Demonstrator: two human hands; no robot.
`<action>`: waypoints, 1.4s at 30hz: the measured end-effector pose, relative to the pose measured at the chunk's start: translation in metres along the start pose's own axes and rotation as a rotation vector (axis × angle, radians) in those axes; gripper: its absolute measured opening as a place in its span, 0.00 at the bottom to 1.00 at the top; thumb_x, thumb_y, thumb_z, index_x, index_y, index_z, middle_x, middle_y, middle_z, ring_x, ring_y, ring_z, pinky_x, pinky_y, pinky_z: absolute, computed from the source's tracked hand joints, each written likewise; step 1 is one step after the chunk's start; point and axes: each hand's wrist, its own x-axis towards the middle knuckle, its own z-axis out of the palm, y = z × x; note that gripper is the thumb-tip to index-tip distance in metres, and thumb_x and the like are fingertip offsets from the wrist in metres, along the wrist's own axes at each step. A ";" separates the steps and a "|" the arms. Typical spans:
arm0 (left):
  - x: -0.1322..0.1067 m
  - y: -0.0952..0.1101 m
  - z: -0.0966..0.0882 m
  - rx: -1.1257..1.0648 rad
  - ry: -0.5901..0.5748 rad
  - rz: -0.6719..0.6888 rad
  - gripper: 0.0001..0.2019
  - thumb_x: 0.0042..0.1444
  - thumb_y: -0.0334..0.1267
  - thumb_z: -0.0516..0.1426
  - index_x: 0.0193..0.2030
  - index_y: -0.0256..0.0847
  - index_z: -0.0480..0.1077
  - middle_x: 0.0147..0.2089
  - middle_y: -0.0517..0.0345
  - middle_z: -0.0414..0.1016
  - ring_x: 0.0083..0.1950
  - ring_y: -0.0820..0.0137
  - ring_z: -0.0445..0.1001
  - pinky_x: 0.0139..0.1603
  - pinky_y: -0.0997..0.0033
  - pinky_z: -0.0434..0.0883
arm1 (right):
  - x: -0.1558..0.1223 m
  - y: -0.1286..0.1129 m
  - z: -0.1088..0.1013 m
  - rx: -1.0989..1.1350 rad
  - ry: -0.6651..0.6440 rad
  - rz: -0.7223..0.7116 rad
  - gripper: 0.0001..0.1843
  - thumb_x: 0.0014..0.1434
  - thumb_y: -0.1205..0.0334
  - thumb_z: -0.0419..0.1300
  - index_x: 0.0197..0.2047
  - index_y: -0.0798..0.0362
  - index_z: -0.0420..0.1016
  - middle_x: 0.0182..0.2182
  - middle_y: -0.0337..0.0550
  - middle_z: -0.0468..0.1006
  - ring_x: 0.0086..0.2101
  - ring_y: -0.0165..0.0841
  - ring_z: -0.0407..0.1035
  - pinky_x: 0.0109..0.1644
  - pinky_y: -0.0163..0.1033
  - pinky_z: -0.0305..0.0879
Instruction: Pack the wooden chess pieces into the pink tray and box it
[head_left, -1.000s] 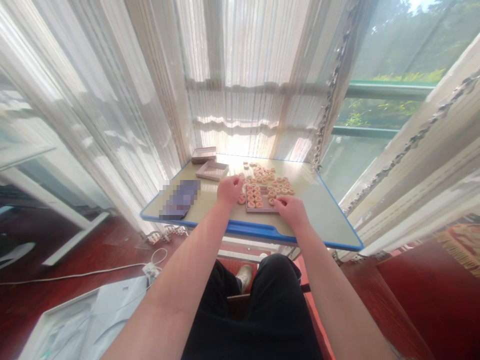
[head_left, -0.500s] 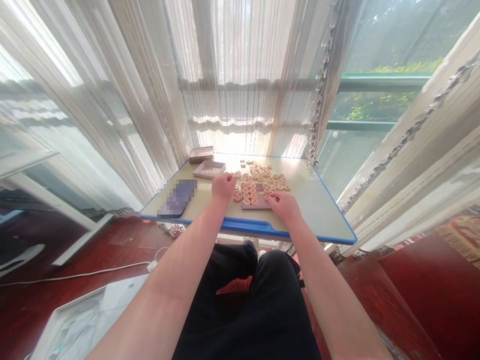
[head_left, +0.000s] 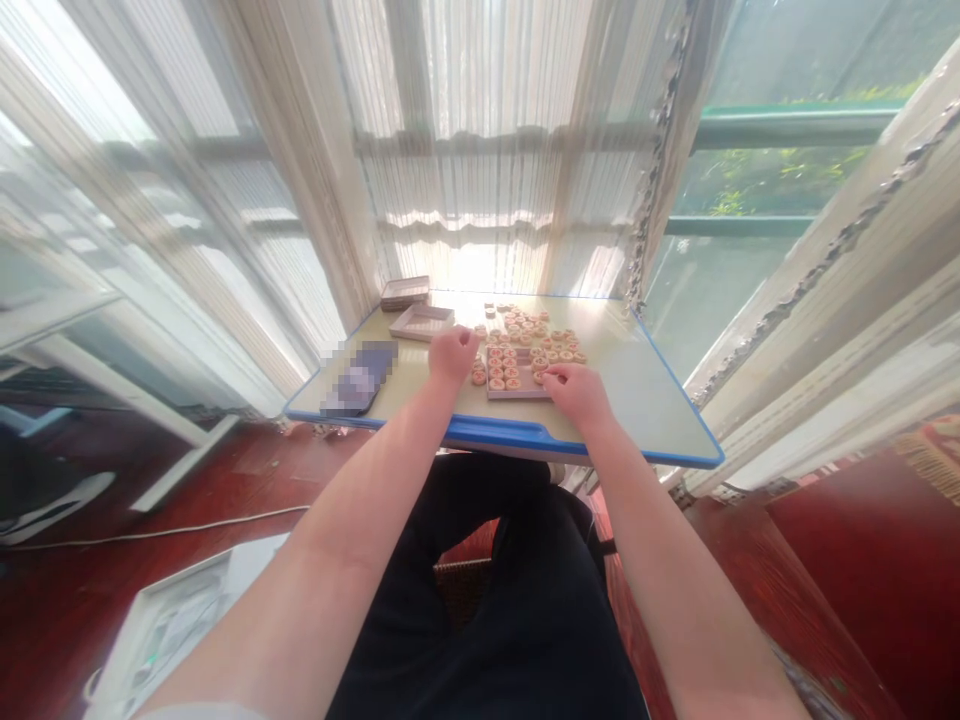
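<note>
Containing rowed pieces [head_left: 511, 371]: one tray [head_left: 525, 394]. Right hand [head_left: 579, 393]: fingers at a piece [head_left: 538, 378], grip unclear. Left hand [head_left: 450, 354]: fingers curled, hold unclear.

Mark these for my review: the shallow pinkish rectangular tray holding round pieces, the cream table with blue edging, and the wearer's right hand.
Pinkish tray [head_left: 519, 394]: head view, on its front wall.
Cream table [head_left: 646, 392]: head view, bare right part of its top.
Right hand [head_left: 579, 394]: head view, middle of the hand.

Head-worn view, forward and down
</note>
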 end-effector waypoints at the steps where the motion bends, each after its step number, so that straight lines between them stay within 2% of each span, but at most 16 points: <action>1: 0.000 0.000 0.001 0.000 0.000 0.008 0.14 0.55 0.42 0.50 0.23 0.40 0.69 0.24 0.57 0.71 0.29 0.68 0.67 0.32 0.69 0.60 | 0.000 0.000 0.000 0.000 0.003 -0.002 0.13 0.52 0.58 0.56 0.33 0.52 0.81 0.30 0.44 0.81 0.33 0.36 0.72 0.39 0.37 0.63; 9: 0.001 -0.001 0.004 -0.007 -0.001 0.054 0.14 0.55 0.42 0.51 0.23 0.40 0.69 0.24 0.56 0.71 0.29 0.68 0.67 0.33 0.69 0.62 | -0.001 0.001 -0.001 0.053 0.055 0.022 0.13 0.51 0.59 0.55 0.32 0.52 0.80 0.24 0.40 0.77 0.28 0.33 0.69 0.36 0.36 0.62; 16: -0.003 0.003 0.002 -0.032 -0.038 0.052 0.13 0.55 0.41 0.51 0.24 0.41 0.69 0.26 0.56 0.72 0.31 0.67 0.69 0.35 0.69 0.64 | -0.003 0.002 -0.008 0.125 0.128 0.137 0.15 0.51 0.59 0.53 0.36 0.53 0.79 0.17 0.36 0.69 0.24 0.33 0.64 0.33 0.37 0.60; 19: -0.006 0.006 -0.001 -0.072 -0.078 0.035 0.18 0.59 0.45 0.47 0.23 0.41 0.68 0.25 0.55 0.72 0.31 0.66 0.70 0.35 0.68 0.65 | -0.004 0.003 -0.008 0.117 0.123 0.150 0.16 0.51 0.58 0.54 0.38 0.53 0.79 0.18 0.37 0.69 0.24 0.33 0.64 0.34 0.38 0.60; 22: -0.006 0.005 -0.001 -0.157 -0.049 0.009 0.24 0.63 0.46 0.41 0.24 0.41 0.68 0.28 0.54 0.73 0.33 0.65 0.71 0.39 0.66 0.66 | -0.006 0.000 -0.007 0.154 0.120 0.162 0.16 0.52 0.57 0.53 0.38 0.53 0.78 0.21 0.39 0.72 0.27 0.34 0.66 0.36 0.38 0.60; 25: 0.005 -0.002 0.006 -0.309 -0.092 -0.206 0.24 0.62 0.48 0.42 0.20 0.40 0.67 0.24 0.54 0.72 0.29 0.67 0.70 0.35 0.67 0.66 | -0.006 -0.002 -0.007 0.210 0.124 0.213 0.16 0.54 0.55 0.52 0.38 0.53 0.77 0.26 0.41 0.75 0.30 0.34 0.68 0.37 0.38 0.61; 28: 0.021 -0.007 0.016 -0.509 -0.056 -0.467 0.24 0.60 0.48 0.43 0.19 0.40 0.67 0.23 0.54 0.71 0.25 0.70 0.67 0.29 0.70 0.65 | 0.002 0.005 -0.011 0.243 0.135 0.331 0.17 0.53 0.53 0.53 0.39 0.54 0.76 0.28 0.42 0.77 0.31 0.34 0.69 0.36 0.37 0.62; 30: 0.030 -0.007 0.021 -0.644 -0.052 -0.569 0.23 0.59 0.46 0.44 0.19 0.39 0.67 0.23 0.54 0.70 0.22 0.72 0.65 0.25 0.72 0.64 | 0.013 0.014 -0.017 0.220 0.084 0.356 0.16 0.52 0.55 0.54 0.38 0.55 0.77 0.28 0.42 0.77 0.31 0.34 0.69 0.35 0.36 0.61; 32: 0.037 -0.004 0.024 -0.757 -0.071 -0.614 0.21 0.58 0.46 0.45 0.21 0.38 0.68 0.24 0.54 0.70 0.21 0.74 0.63 0.23 0.74 0.62 | 0.030 0.025 -0.024 0.151 0.018 0.289 0.14 0.52 0.57 0.54 0.35 0.54 0.77 0.27 0.41 0.77 0.30 0.34 0.69 0.36 0.36 0.61; 35: 0.046 0.002 0.027 -0.910 -0.204 -0.576 0.15 0.55 0.43 0.48 0.26 0.37 0.70 0.28 0.54 0.71 0.23 0.75 0.65 0.24 0.75 0.63 | 0.064 0.035 -0.029 0.059 0.052 0.279 0.16 0.53 0.61 0.53 0.43 0.54 0.76 0.27 0.42 0.76 0.29 0.34 0.68 0.35 0.37 0.61; 38: 0.061 0.005 0.031 -1.010 -0.374 -0.479 0.10 0.52 0.39 0.51 0.34 0.37 0.70 0.33 0.54 0.72 0.28 0.75 0.68 0.30 0.73 0.68 | 0.096 0.041 -0.021 0.020 0.092 0.254 0.17 0.54 0.62 0.53 0.44 0.56 0.75 0.35 0.47 0.77 0.35 0.35 0.69 0.40 0.39 0.62; 40: 0.072 0.006 0.034 -0.978 -0.439 -0.400 0.10 0.53 0.38 0.50 0.37 0.38 0.69 0.35 0.54 0.73 0.31 0.73 0.70 0.33 0.71 0.70 | 0.108 0.044 -0.013 0.009 0.146 0.169 0.16 0.55 0.62 0.52 0.43 0.57 0.76 0.39 0.49 0.76 0.38 0.37 0.68 0.45 0.41 0.62; 42: 0.081 0.005 0.035 -0.804 -0.436 -0.256 0.10 0.53 0.38 0.50 0.39 0.39 0.69 0.37 0.53 0.74 0.35 0.71 0.72 0.37 0.68 0.71 | 0.111 0.049 -0.005 -0.012 0.153 0.043 0.15 0.55 0.61 0.54 0.42 0.56 0.77 0.39 0.49 0.76 0.41 0.38 0.67 0.49 0.43 0.61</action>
